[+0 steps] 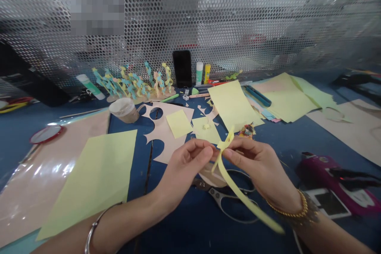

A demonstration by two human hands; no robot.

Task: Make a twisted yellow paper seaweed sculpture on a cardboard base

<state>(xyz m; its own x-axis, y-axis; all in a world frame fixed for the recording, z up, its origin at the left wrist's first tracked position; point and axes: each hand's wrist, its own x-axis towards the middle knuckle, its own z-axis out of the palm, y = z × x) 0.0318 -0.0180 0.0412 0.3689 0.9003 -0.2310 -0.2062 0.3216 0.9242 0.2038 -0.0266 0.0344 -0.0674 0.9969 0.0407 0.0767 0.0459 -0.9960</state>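
A narrow yellow paper strip [235, 186] is folded or looped at its upper end, and its long tail hangs down to the right. My right hand [253, 162] pinches the strip near the folded part. From the other side my left hand [190, 162] has thumb and fingertips closed at the fold; how much of the strip they hold is partly hidden. Below the hands lie scissors [218, 196] with metal handles, beside a pale round paper piece [212, 174] that they partly cover.
Upright curled paper strips [133, 83] stand behind a tape roll [125, 110]. Yellow sheets [98, 170] and a cut pink sheet [166, 127] lie around. A phone [182, 68], glue sticks [199, 72] and a blue stapler-like tool [258, 95] are farther back. At right is a purple device [324, 174].
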